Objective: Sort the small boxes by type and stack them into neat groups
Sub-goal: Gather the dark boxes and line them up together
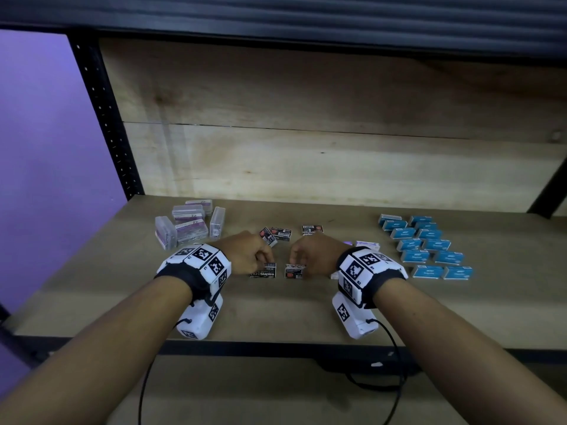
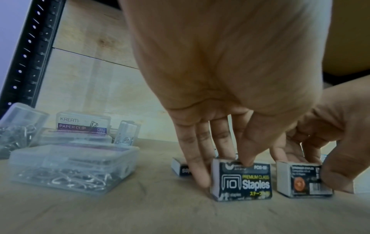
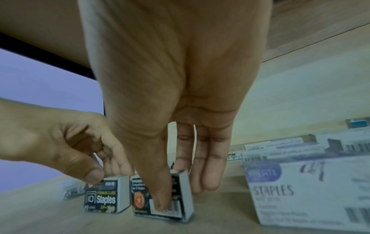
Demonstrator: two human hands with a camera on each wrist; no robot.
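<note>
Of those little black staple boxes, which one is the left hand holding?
The left hand pinches the black box whose front reads "10 Staples". Its neighbour, showing an orange seal and barcode, is in the right hand.

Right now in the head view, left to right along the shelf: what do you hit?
Clear paper clip boxes → left hand on the black staples box → right hand on a second black staples box → white staples boxes → blue boxes in two rows.
</note>
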